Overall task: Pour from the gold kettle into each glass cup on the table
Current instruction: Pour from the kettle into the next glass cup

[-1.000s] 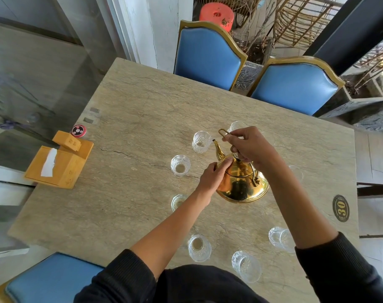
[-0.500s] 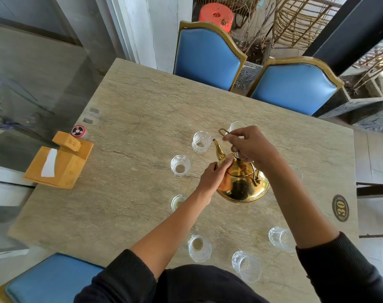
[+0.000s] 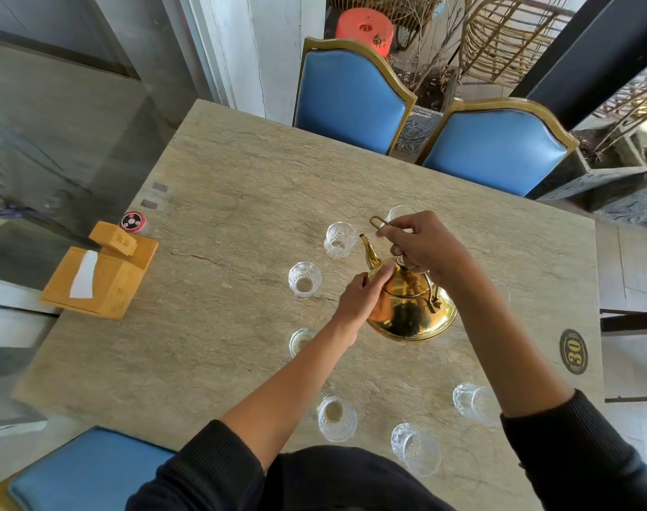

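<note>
Shiny round gold metal kettle (image 3: pixel 407 311) at frame ctr, tilted, thin curved spout just beside a textured clear glass cup (image 3: pixel 339 239). Right hand (image 3: pixel 421 245) clamped on wire handle; left hand (image 3: pixel 362 293) fingers pressed on body. Veined beige stone worktop (image 3: pixel 211 326); square wooden tissue box (image 3: pixel 97 282) mid left.

We see the right hand (image 3: pixel 423 242) gripping the handle of the gold kettle (image 3: pixel 410 304), tilted so its spout sits just beside a glass cup (image 3: pixel 339 239), while the left hand (image 3: pixel 362 295) presses fingertips on the kettle's shoulder by the lid. More glass cups ring it on the stone table (image 3: pixel 222 201), and a wooden tissue box (image 3: pixel 104 278) stands at the left edge.
</note>
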`<state>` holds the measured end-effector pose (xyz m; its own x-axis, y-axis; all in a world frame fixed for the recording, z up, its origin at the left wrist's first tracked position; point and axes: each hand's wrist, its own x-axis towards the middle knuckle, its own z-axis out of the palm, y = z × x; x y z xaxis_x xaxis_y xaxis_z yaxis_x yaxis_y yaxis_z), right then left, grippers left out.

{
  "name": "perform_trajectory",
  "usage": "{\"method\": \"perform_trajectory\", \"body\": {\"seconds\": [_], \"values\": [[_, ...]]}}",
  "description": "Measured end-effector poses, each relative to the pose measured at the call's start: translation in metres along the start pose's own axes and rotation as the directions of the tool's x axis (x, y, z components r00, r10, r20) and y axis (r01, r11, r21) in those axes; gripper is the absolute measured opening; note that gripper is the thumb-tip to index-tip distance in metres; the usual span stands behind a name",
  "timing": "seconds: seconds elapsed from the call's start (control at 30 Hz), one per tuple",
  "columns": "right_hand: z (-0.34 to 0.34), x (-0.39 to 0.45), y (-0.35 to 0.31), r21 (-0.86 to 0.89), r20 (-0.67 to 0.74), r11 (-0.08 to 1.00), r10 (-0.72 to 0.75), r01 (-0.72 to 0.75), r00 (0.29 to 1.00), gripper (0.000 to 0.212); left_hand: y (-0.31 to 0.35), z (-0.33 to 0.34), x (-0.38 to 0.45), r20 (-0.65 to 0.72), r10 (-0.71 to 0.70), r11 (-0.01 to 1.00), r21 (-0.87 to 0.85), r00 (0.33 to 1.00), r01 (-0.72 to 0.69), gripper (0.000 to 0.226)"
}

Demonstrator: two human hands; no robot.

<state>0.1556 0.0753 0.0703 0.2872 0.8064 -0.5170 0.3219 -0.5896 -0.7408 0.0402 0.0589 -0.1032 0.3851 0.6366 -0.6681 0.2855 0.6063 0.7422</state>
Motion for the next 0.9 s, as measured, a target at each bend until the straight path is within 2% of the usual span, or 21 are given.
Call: {"method": "perform_trajectory", "body": {"seconds": [0.9], "values": [[0.0015, 0.0014, -0.0008, -0.044, -0.013, 0.999, -0.015, 0.014, 1.000, 0.026, 0.0082, -0.0026, -0.0081, -0.007, -0.007, 1.000, -0.003, 1.000, 0.007, 0.108]]}}
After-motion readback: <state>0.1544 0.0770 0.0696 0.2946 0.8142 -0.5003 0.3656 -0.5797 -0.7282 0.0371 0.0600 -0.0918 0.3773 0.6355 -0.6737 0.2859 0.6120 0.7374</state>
